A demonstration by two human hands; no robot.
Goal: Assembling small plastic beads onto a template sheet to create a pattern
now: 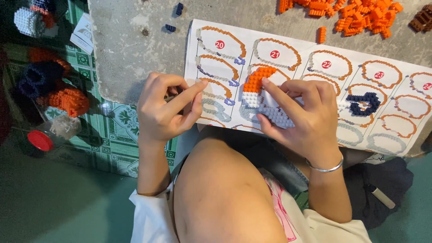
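My right hand (302, 114) grips a small build of tiny bricks (260, 92), orange on top and white and grey below, over a printed instruction sheet (288, 40) with numbered steps. My index finger rests on its orange part. My left hand (166, 105) is just left of the sheet, thumb and forefinger pinched together on something very small that I cannot make out. A dark blue curved brick piece (363, 103) lies on the sheet to the right of my right hand.
A heap of loose orange bricks (355, 15) lies at the top, brown ones (423, 19) at the far right. Finished brick figures (51, 85) and a red-lidded jar (42, 139) sit left on the green patterned mat. My knee fills the bottom centre.
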